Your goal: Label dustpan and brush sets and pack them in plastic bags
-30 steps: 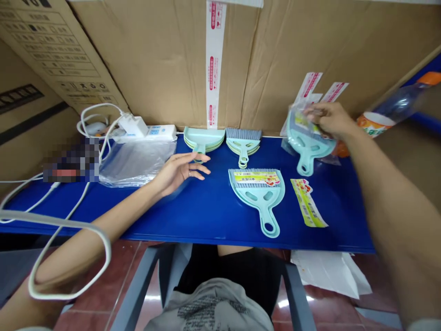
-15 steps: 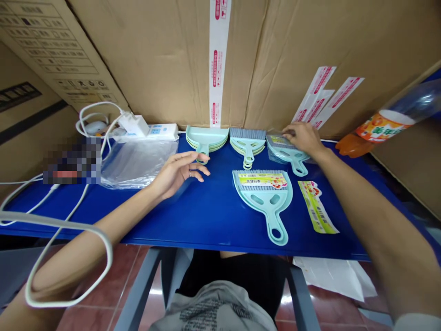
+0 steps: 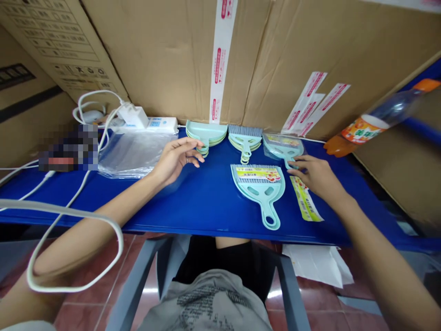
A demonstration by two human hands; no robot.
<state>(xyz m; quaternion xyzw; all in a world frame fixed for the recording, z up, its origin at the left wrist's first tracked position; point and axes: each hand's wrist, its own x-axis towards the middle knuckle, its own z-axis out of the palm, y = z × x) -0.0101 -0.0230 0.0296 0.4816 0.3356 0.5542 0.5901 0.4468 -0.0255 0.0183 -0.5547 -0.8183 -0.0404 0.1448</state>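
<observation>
My left hand (image 3: 179, 158) hovers loosely open, fingers apart, in front of a stack of light-green dustpans (image 3: 208, 132). My right hand (image 3: 312, 177) is beside the handle of a dustpan-and-brush set in clear plastic (image 3: 283, 143); its thumb and fingers are parted, and whether they touch the handle I cannot tell. Below that hand, partly covered, lies a yellow-green printed label (image 3: 306, 202). Between my hands, nearer me, rests an unwrapped dustpan with a brush on it (image 3: 260, 188), with a label across the bristles. Behind it is a stack of hand brushes (image 3: 245, 140).
At left lie clear plastic bags (image 3: 136, 154), a white power strip (image 3: 161, 125) and a white cable (image 3: 74, 209) looping over my left forearm. Cardboard (image 3: 165, 59) walls the back of the blue table (image 3: 203, 202). An orange drink bottle (image 3: 365, 128) leans at right.
My right hand has moved back toward me, from the top of the wrapped set to beside its handle. My left hand stays about where it was. The view has shifted slightly.
</observation>
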